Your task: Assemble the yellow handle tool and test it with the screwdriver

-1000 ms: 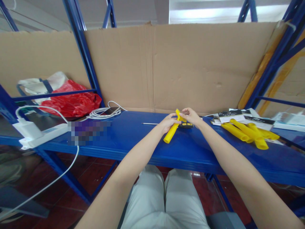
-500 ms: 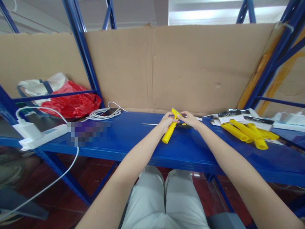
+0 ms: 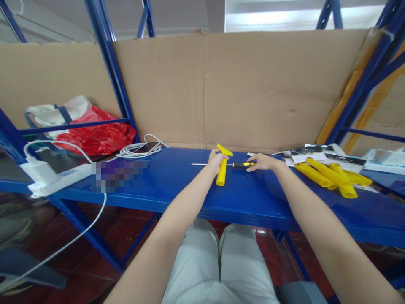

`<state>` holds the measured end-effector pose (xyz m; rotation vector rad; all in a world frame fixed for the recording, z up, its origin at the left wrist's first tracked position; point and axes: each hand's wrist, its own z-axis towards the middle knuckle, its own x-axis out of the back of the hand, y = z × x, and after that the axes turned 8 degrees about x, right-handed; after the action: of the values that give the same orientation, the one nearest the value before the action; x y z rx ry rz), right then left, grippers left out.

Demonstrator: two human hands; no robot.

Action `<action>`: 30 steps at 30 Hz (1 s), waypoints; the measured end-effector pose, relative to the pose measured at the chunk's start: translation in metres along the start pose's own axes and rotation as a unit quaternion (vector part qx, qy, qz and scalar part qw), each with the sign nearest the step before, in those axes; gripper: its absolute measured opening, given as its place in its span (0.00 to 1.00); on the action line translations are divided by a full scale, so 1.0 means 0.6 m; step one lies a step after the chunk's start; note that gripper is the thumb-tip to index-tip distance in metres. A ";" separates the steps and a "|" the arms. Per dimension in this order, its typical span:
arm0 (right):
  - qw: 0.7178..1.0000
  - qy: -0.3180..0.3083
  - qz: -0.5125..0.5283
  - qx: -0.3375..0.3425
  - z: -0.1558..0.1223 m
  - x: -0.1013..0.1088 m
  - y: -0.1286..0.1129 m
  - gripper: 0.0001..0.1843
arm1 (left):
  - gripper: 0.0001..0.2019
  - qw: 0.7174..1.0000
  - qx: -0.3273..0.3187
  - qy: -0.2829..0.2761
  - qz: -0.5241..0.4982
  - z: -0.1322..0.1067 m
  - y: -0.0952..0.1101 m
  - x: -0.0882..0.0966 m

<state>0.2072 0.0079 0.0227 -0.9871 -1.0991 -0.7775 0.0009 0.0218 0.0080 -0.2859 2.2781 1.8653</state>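
Note:
In my left hand is a yellow T-shaped plastic piece. My fingers close round it just below its crosspiece, and its hollow tube end points down toward me. To the right, a screwdriver with a black and yellow handle lies on the blue tabletop. Its thin metal shaft points left and passes behind the yellow piece. My right hand has thumb and fingers on either side of the handle's right end. The fingertips on the far side are partly hidden.
Several yellow tubes lie at the right on black and white printed packets. At the left are a white power strip, coiled white cable and a red plastic bag. A cardboard panel stands along the back.
My right hand has let go of the yellow T-shaped piece and moved right and down to the screwdriver's handle. The left hand has shifted slightly left, turning the piece more upright.

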 end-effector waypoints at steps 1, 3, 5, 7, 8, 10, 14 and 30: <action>1.000 0.014 0.027 0.002 -0.004 0.006 0.002 0.21 | 0.25 1.000 0.001 0.010 0.000 0.000 0.001 0.002; 0.994 0.053 0.100 0.001 -0.014 0.018 0.009 0.19 | 0.26 1.000 0.002 0.027 -0.003 0.000 0.004 0.006; 0.976 0.100 0.193 -0.011 -0.026 0.029 0.016 0.18 | 0.26 0.999 -0.001 0.037 -0.010 -0.002 0.007 0.008; 0.944 0.144 0.295 -0.037 -0.036 0.037 0.023 0.17 | 0.24 0.999 -0.003 0.044 -0.014 -0.004 0.009 0.009; 0.921 0.173 0.346 -0.054 -0.039 0.040 0.025 0.17 | 0.24 0.999 -0.002 0.046 -0.014 -0.005 0.010 0.009; 0.857 0.252 0.444 -0.076 -0.042 0.044 0.026 0.15 | 0.23 0.999 0.001 0.050 -0.010 -0.005 0.010 0.010; 0.700 0.434 0.561 -0.086 -0.038 0.055 0.011 0.15 | 0.23 0.999 0.011 0.043 0.008 0.001 0.006 0.013; 0.422 0.645 0.621 -0.141 -0.044 0.083 0.004 0.13 | 0.19 0.991 0.075 -0.063 0.089 0.029 -0.004 0.032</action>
<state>0.2330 -0.0172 0.0658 -0.7866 1.1967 -0.1754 -0.0168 0.0379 -0.0028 0.0575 2.4088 1.7214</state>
